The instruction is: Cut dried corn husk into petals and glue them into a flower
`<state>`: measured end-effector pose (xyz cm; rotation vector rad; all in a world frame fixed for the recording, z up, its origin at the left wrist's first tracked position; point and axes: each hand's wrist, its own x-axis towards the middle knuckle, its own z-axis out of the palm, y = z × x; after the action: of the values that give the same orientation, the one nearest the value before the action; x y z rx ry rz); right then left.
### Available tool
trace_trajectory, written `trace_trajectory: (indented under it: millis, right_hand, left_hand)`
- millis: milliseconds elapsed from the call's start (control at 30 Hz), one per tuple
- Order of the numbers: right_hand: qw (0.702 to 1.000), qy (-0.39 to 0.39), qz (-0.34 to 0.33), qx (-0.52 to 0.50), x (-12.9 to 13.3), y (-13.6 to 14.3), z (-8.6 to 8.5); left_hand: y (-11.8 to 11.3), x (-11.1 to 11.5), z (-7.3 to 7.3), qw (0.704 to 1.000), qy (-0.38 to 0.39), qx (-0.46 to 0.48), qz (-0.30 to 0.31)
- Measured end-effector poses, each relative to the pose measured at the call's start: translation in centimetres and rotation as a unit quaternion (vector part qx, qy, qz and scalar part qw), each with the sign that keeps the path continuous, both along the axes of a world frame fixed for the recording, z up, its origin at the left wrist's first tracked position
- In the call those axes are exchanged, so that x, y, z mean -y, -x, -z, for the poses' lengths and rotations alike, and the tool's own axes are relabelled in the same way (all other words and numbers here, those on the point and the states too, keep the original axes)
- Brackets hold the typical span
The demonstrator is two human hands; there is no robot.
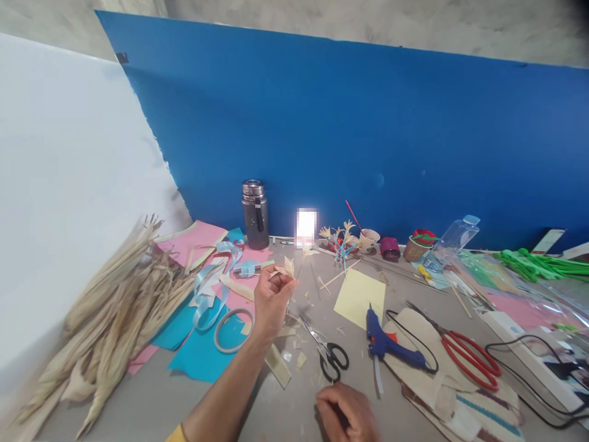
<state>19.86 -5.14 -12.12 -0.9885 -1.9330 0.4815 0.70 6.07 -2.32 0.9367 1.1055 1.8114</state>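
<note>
My left hand [272, 302], at the centre of the frame, pinches a small pale corn-husk flower [289, 267] between thumb and fingers, petals upward. My right hand [348, 412] rests loosely curled at the bottom edge, right of centre; I can't tell whether anything is inside it. Just above it lie the black-handled scissors [329, 355], blades pointing up and left towards my left wrist.

Too hard a pinch could split the thin petals, and dropping my left wrist carelessly could bring it onto those blade tips. The blue glue gun [391, 344], right of centre, has its nozzle by the yellow paper [361, 294]; if it's hot, which I can't tell, a sideways sweep of my right arm could end in a burn. A snag on the black cables [508, 342] at lower right could drag things about.

The grey tabletop [301, 411] is littered with scraps. Dried corn husks [115, 331] heap at left, beside a pale-blue ribbon [199, 288]; a dark thermos [256, 218] stands behind. More husk flowers on blue stems [342, 248] sit at mid-frame. A blue board [350, 123] closes off the back, a white panel [69, 153] the upper left, with bare grey wall [322, 18] above.
</note>
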Motion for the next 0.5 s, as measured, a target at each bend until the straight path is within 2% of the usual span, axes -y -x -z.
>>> trace_trajectory:
  millis: [67,233,400,500]
  right_hand:
    - [1.0,0.001,-0.012,-0.001,-0.11,0.01,-0.09]
    - [1.0,0.012,-0.011,-0.01,-0.21,0.18,-0.32]
    - [1.0,0.021,0.003,0.01,-0.21,0.26,-0.43]
    - [1.0,0.015,0.005,0.027,-0.27,0.32,-0.41]
  left_hand:
    - [-0.1,0.15,0.11,1.0,-0.006,-0.026,-0.01]
    - [-0.71,0.78,0.36,0.98,-0.05,-0.162,-0.108]
    - [-0.77,0.87,0.09,0.991,-0.024,-0.109,-0.073]
    - [-0.73,1.03,-0.08,0.989,-0.029,-0.116,-0.083]
